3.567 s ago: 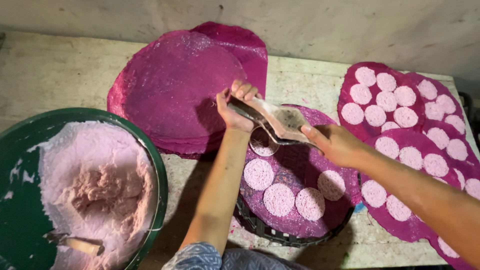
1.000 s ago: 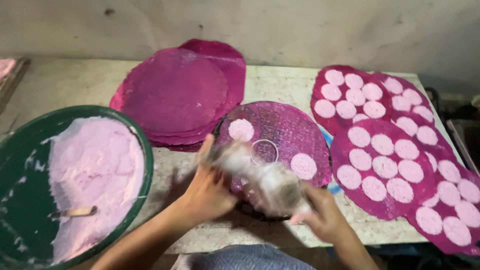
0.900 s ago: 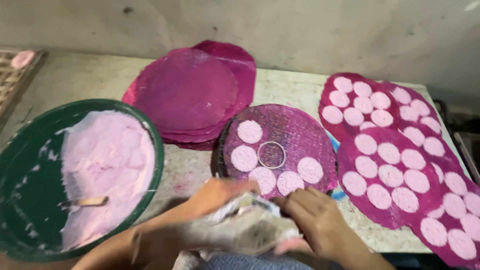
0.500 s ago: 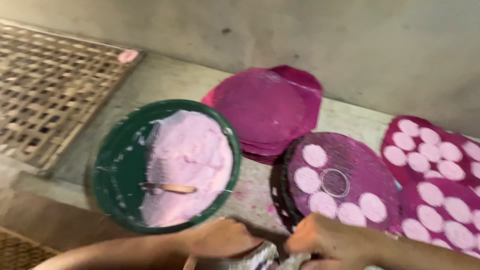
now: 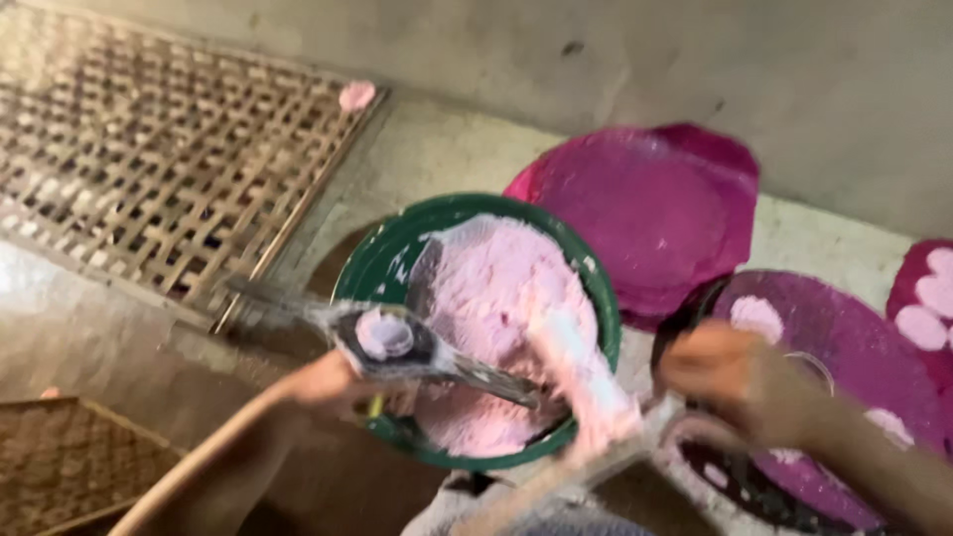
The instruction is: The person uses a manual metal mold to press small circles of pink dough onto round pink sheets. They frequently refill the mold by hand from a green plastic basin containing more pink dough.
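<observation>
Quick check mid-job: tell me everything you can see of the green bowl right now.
The green bowl is round, with a dark green rim and pale smears on its inner wall. It sits on the grey table and is mostly filled with a mound of pale pink paste. A flat metal tool, held by the left hand, crosses its near side. The picture is motion-blurred.

Both forearms bare, no sleeves, rings or watch visible.
</observation>
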